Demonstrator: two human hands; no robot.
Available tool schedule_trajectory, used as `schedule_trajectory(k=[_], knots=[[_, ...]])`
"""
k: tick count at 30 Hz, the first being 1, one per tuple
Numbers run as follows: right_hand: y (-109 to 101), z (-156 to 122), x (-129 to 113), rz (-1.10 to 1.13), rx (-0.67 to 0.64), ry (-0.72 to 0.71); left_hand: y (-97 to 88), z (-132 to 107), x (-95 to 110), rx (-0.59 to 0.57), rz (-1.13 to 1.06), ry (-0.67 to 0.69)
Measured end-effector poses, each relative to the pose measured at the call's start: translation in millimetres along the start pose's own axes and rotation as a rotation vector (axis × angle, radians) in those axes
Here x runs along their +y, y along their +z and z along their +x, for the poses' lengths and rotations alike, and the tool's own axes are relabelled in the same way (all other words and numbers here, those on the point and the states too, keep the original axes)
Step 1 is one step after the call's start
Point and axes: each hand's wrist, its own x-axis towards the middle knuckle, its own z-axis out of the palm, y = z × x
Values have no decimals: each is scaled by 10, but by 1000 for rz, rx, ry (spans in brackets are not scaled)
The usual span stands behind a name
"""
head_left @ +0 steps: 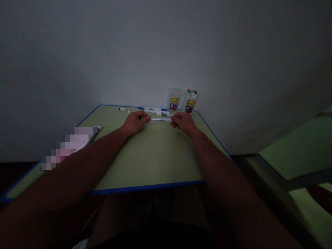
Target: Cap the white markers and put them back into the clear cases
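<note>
A white marker pen [160, 120] lies crosswise between my two hands, just above or on the table. My left hand [135, 122] pinches its left end, and my right hand [183, 122] pinches the right end; both tips are covered by fingers. Right behind it are more white markers [155, 110], some with blue, pink and green parts. A short white piece with a dark end [122, 109], perhaps a cap, rests to the left of them, near another small white piece [129, 111].
Against the wall stand a clear marker case [174, 100] and a second case holding several colored markers [191, 101]. A pixelated flat object [70, 147] lies on the table's left side. The pale table [155, 162] has a blue edge; a wall rises behind it.
</note>
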Motion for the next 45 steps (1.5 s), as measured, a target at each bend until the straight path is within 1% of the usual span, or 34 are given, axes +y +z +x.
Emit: schedule_trajectory(k=[6, 11, 14, 25, 29, 33, 39, 45], knots=[[-6, -2, 4, 13, -3, -2, 3, 0, -12, 3, 9, -40], [-19, 17, 20, 36, 20, 38, 5, 3, -34, -27, -61, -49], [-20, 36, 47, 25, 39, 45, 19, 5, -53, -18, -87, -49], [-15, 44, 56, 37, 25, 53, 43, 31, -113, 10, -57, -44], [-34, 48, 52, 41, 45, 70, 40, 36, -129, 12, -48, -40], [-52, 70, 62, 34, 69, 90, 28, 32, -109, 17, -53, -44], [-43, 67, 40, 35, 66, 107, 15, 19, -51, 29, -84, -44], [-36, 51, 31, 44, 60, 88, 35, 21, -85, 22, -98, -37]])
